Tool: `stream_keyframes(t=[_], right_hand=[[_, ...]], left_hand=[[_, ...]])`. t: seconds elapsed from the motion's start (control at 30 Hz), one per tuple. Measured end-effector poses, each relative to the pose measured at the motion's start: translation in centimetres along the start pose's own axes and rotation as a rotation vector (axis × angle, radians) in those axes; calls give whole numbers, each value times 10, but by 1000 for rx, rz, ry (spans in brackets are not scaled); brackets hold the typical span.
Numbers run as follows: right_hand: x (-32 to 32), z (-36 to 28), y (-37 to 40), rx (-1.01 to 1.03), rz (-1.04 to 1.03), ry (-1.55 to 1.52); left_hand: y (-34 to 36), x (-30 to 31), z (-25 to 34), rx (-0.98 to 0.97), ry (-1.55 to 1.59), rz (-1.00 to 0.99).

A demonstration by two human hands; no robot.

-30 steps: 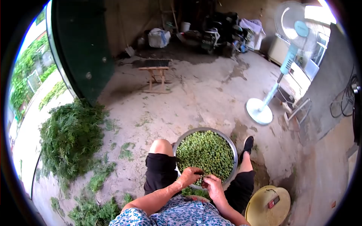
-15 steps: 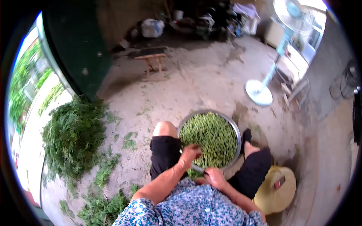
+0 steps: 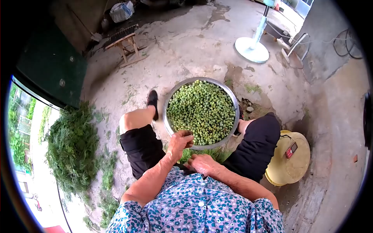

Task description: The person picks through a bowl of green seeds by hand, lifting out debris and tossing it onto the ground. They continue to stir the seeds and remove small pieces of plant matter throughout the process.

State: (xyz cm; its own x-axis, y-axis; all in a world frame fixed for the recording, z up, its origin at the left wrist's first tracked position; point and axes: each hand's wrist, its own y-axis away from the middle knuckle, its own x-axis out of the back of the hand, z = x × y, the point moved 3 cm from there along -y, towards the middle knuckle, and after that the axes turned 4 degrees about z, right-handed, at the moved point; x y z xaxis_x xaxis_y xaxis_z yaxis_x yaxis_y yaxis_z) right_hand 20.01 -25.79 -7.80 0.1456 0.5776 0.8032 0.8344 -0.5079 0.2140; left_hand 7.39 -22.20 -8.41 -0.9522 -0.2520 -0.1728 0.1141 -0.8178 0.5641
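A round metal basin (image 3: 168,121) stands between my knees, heaped with small round green berries (image 3: 202,110). My left hand (image 3: 181,143) is at the basin's near-left rim, thumb and fingers pinched together; I cannot make out anything in them. Close to my lap, my right hand (image 3: 203,163) is curled with its back up, apart from the rim, and whatever its fingers hold is hidden. Green leafy sprigs (image 3: 220,154) show just beyond it, below the basin.
Cut leafy branches (image 3: 72,151) are piled on the floor at left. On the right stands a yellow lidded bucket (image 3: 299,163) with a small red-and-black device (image 3: 291,150) on top. A wooden stool (image 3: 123,44) and a fan base (image 3: 251,49) are farther off.
My left hand has drawn back from over the berries to the near rim. The right has moved from the rim towards my lap. The view has tilted downward.
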Motion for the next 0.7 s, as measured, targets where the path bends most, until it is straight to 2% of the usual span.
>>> stream_keyframes(t=[0.07,0.2,0.23,0.37,0.5,0.7], right_hand=[[22,-4,3,29,-75,-1],[82,-1,10,66,219,-91],[100,1,10,38,197,-77],[165,35,5,30,354,71],[210,77,-21,-186,265,71],[233,112,-51,-121,385,18]], left_hand=[[-7,4,-12,62,8,16],[-32,12,-36,125,75,73],[-38,14,-43,141,89,98],[-64,22,-65,211,109,216],[-77,24,-70,258,76,294],[-110,24,-69,196,164,387]])
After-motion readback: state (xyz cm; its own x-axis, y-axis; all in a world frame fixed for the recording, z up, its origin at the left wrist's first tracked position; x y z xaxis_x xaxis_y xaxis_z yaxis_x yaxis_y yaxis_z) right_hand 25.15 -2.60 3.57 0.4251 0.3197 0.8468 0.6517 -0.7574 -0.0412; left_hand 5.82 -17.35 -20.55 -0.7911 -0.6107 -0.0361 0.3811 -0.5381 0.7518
